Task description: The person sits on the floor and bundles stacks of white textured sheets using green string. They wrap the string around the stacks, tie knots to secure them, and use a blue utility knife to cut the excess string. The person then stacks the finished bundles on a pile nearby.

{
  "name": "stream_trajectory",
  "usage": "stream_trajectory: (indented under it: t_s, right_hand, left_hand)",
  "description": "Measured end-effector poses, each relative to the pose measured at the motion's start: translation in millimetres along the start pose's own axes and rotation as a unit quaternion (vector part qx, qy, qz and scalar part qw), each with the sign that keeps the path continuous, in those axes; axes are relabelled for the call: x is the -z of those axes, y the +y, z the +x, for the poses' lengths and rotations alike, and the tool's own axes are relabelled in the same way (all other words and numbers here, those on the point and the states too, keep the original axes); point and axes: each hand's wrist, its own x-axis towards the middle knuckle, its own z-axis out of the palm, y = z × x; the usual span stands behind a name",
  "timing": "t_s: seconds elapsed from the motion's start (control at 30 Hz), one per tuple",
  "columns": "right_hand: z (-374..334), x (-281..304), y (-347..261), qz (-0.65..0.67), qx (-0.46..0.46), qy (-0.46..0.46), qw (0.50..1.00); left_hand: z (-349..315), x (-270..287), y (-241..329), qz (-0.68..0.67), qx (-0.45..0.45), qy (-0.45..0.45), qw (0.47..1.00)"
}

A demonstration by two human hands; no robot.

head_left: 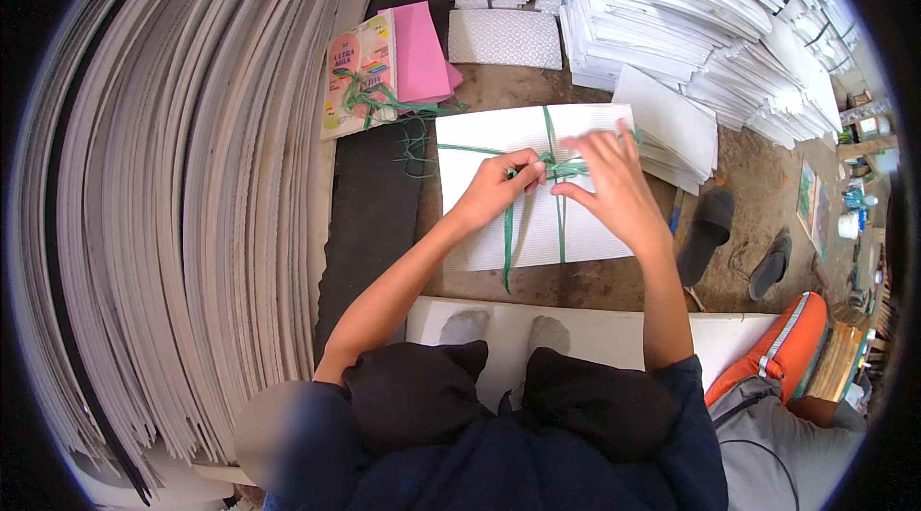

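A flat stack of white corrugated sheets (480,223) lies on the floor in front of me. Green plastic string (561,223) runs over it both ways and crosses near its middle, where loose strands bunch up. At that crossing my left hand (499,187) pinches the string between thumb and fingers, and a tail of it hangs down over the stack's near side. My right hand (609,180) is just right of the crossing, its fingers spread and somewhat blurred, with the thumb close to the strands.
Tall stacks of cardboard sheets (182,185) fill the left. White bundles (672,12) are piled at the back right. A pink sheet (419,50), a printed carton piece (360,74) and tangled green string lie far left. Dark slippers (708,233) lie right; another person (777,444) sits there.
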Motion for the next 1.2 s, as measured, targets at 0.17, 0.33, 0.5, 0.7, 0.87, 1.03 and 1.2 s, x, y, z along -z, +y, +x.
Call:
stream_trajectory:
  t_s: [0.17, 0.33, 0.5, 0.7, 0.87, 1.03, 1.2]
  right_hand:
    - [1.4, -14.5, 11.9, 0.319, -0.11, -0.058, 0.939]
    - [5.7, -32.2, 21.0, 0.63, -0.144, -0.009, 0.763]
    - [14.3, -44.8, 23.8, 0.747, -0.128, 0.018, 0.652]
    - [-2.9, -45.2, 40.5, 0.628, -0.156, 0.008, 0.762]
    - [-10.6, -45.8, 42.5, 0.587, -0.15, 0.01, 0.796]
    - [-11.9, -50.0, 50.8, 0.604, -0.153, 0.028, 0.781]
    - [-12.6, -50.1, 52.9, 0.638, -0.159, 0.03, 0.753]
  left_hand:
    - [-3.5, 3.0, -0.8, 0.092, -0.089, 0.07, 0.989]
    - [-16.3, 3.3, 13.1, 0.287, -0.123, 0.099, 0.945]
    - [-8.6, 31.1, 18.1, 0.427, -0.222, -0.007, 0.876]
    - [-6.4, 78.3, -2.2, 0.44, -0.24, -0.078, 0.862]
    - [-4.9, 87.6, -10.1, 0.426, -0.271, -0.101, 0.857]
    - [-2.3, 91.2, -7.6, 0.416, -0.288, -0.117, 0.854]
    - [-7.6, 92.5, -11.8, 0.419, -0.282, -0.123, 0.854]
